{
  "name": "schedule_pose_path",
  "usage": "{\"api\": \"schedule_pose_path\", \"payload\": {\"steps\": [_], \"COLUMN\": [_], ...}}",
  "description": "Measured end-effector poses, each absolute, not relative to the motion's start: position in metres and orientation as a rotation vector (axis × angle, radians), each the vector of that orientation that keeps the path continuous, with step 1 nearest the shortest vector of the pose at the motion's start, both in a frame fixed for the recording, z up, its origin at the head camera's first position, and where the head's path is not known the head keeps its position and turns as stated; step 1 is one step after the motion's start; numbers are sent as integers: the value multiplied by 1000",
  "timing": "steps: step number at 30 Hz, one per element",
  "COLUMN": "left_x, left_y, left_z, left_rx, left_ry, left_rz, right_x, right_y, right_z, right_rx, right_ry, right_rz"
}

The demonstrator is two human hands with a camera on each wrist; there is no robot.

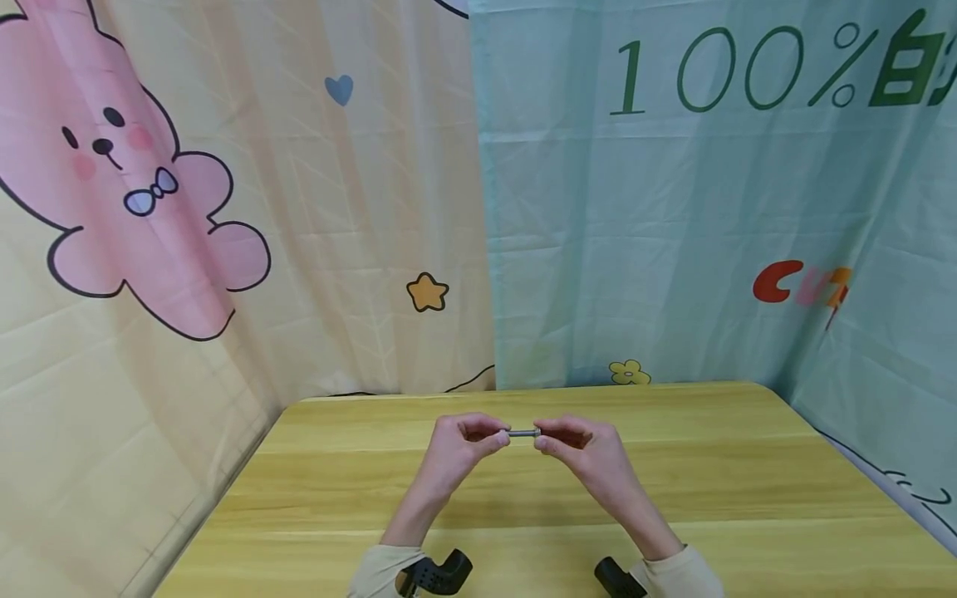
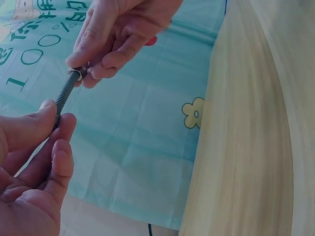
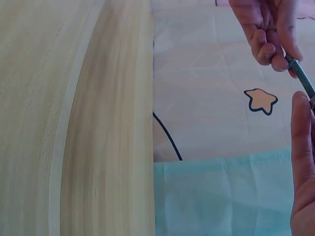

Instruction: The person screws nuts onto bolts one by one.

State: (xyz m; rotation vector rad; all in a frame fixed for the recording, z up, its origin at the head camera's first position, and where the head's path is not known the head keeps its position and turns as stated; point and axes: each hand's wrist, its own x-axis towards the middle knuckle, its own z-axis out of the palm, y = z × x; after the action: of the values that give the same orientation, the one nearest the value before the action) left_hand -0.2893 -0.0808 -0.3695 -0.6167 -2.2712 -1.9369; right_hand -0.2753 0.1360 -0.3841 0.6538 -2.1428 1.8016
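A threaded metal bolt (image 1: 523, 433) spans the gap between the two hands above the table, lying nearly level in the head view. My left hand (image 1: 465, 444) pinches one end between thumb and fingers, hiding that end. At the other end a metal nut (image 2: 77, 73) sits around the thread, and my right hand (image 1: 583, 444) pinches it there with thumb and fingertips. Bare thread (image 2: 64, 95) shows between the hands in the left wrist view. From the right wrist, the bolt (image 3: 306, 81) slants down from the left hand (image 3: 268, 37) toward the right fingers (image 3: 301, 137).
A wood-grain table (image 1: 523, 490) extends beneath both hands. Printed cloth curtains, a cream one (image 1: 359, 208) and a blue-green one (image 1: 635, 208), hang behind its far edge and at the sides. Black devices (image 1: 446, 573) are strapped at both wrists.
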Motion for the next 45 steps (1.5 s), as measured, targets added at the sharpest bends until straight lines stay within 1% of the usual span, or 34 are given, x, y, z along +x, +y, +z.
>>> {"api": "schedule_pose_path", "payload": {"steps": [7,12,21,29,35,42,45], "left_x": [-289,-281,-289,-289,-288,-291,-291], "left_y": [-76,-72,-76,-73,-73,-74,-74], "left_z": [-373,-364,-371,-373,-374,-374,-374], "left_rx": [-639,-629,-631,-667,-640,-625,-617], "left_ry": [-2219,-2220,-2210,-2225,-2232,-2229,-2223], "left_rz": [-1894,-1859,-1785,-1778,-1756,-1765,-1791], "right_x": [-279,-277,-276,-276,-276,-277,-277], "right_y": [132,129,136,136,138,138,137], "right_z": [-385,-386,-380,-382,-383,-381,-381], "right_rx": [568,486,694,620,562,720,742], "right_ry": [-2192,-2212,-2244,-2300,-2267,-2237,-2247], "right_rz": [1865,1874,1682,1719,1775,1636,1598]}}
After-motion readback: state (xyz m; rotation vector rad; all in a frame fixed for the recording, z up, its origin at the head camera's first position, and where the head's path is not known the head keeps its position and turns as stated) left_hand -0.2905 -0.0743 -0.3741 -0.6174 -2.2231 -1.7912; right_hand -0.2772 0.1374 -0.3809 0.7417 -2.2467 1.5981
